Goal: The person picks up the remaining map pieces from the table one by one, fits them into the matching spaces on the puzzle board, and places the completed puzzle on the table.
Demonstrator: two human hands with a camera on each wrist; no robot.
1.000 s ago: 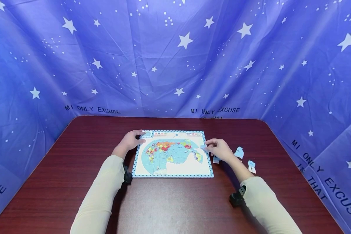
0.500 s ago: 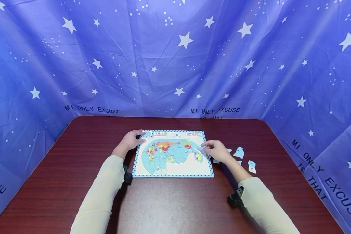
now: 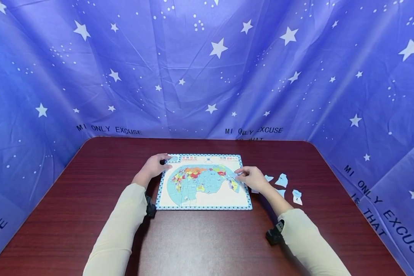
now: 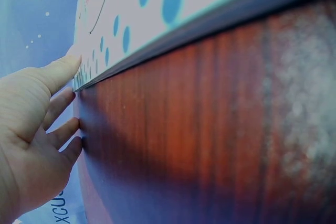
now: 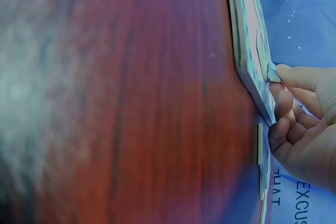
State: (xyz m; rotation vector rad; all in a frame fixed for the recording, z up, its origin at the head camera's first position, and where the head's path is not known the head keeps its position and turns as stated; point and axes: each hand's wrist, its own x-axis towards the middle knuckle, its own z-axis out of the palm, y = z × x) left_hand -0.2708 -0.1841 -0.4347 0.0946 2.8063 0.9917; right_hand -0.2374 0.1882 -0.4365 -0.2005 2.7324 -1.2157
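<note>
A world-map jigsaw puzzle board (image 3: 220, 199) lies flat on the table, its map part filled and white showing at lower right. My left hand (image 3: 153, 165) rests at the board's upper left edge. In the left wrist view its thumb (image 4: 65, 71) lies on the dotted border, the other fingers loosely spread at the side. My right hand (image 3: 255, 178) is over the board's right side, thumb and forefinger pinching a small light-blue puzzle piece (image 5: 272, 74). In the head view those fingers mostly hide the piece; it is close over the map's right edge.
Right of the board lie several loose puzzle pieces, among them a blue one (image 3: 281, 180) and a blue-and-white one (image 3: 297, 196). The dark red wooden table (image 3: 89, 214) reaches back to a starry blue curtain (image 3: 179, 57).
My right hand has moved slightly left with the puzzle piece, from the board's right border onto the map's edge. More loose pieces show behind it. My left hand has stayed put.
</note>
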